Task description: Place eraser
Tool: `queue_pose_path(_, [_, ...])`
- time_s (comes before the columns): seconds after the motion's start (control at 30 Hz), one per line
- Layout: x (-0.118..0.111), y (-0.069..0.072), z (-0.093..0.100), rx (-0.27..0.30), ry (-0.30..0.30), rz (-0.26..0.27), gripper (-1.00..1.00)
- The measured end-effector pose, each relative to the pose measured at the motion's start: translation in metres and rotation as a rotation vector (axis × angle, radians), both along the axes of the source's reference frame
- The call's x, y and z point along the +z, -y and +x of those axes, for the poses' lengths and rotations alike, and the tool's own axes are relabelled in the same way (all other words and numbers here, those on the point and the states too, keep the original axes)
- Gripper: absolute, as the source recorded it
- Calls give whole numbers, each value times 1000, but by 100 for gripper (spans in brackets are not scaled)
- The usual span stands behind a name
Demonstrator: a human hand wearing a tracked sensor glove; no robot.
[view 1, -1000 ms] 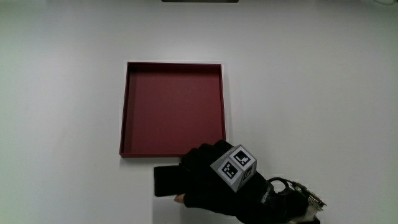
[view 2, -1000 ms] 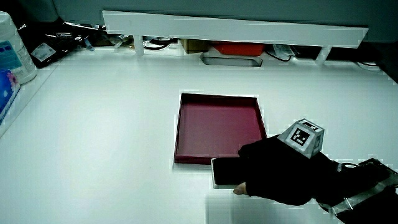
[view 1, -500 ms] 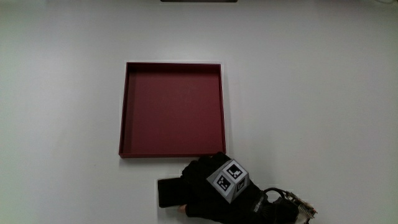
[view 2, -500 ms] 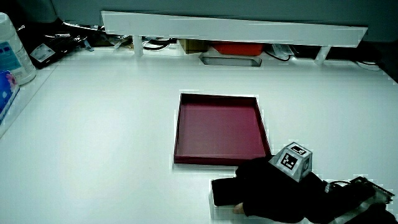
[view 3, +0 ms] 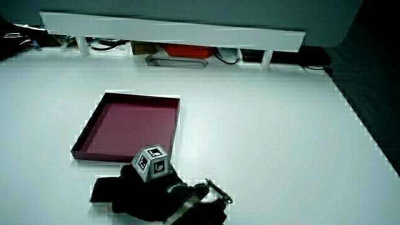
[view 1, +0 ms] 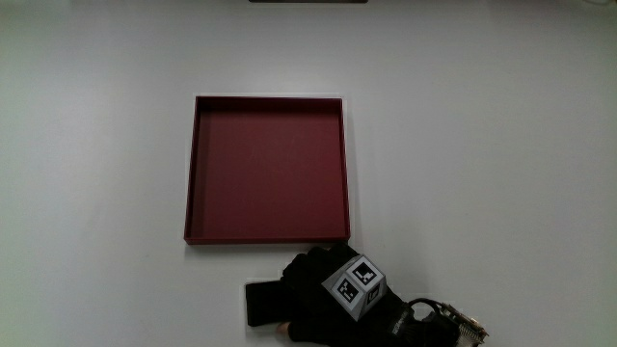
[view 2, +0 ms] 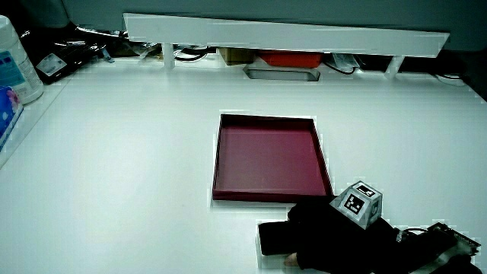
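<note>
The hand (view 1: 323, 297) in its black glove, with the patterned cube (view 1: 354, 284) on its back, lies low on the white table, nearer to the person than the dark red tray (view 1: 189, 193). Its fingers are curled over one end of a flat black eraser (view 1: 260, 301); the free end sticks out from under them. The eraser rests on the table just outside the tray's near rim. Both side views show the same: the hand (view 2: 327, 242) (view 3: 147, 199) on the eraser (view 2: 272, 237) (view 3: 103, 189) beside the tray (view 2: 217, 164) (view 3: 86, 132). Nothing lies in the tray.
A low white partition (view 2: 289, 36) closes the table's end farthest from the person, with a red box (view 2: 293, 59) and a metal tray (view 2: 281, 73) under it. A white bottle (view 2: 14, 61) stands at the table's edge. A cable runs from the wrist (view 1: 448, 313).
The hand and the eraser have moved toward the person, from touching the tray's near rim to a little clear of it. In the last half second they barely shifted.
</note>
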State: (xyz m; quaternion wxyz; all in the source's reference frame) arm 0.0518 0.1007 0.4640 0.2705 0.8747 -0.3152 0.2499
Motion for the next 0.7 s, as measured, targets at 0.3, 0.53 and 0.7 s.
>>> queue_pose_path(0.3, [3,-1,1,-8,-10,-18,-32])
queue_pose_path(0.53, [4,0,2,-20,-10,-43,-55])
queue_pose_path(0.7, [-2,3,7,-21,18,-98,-71])
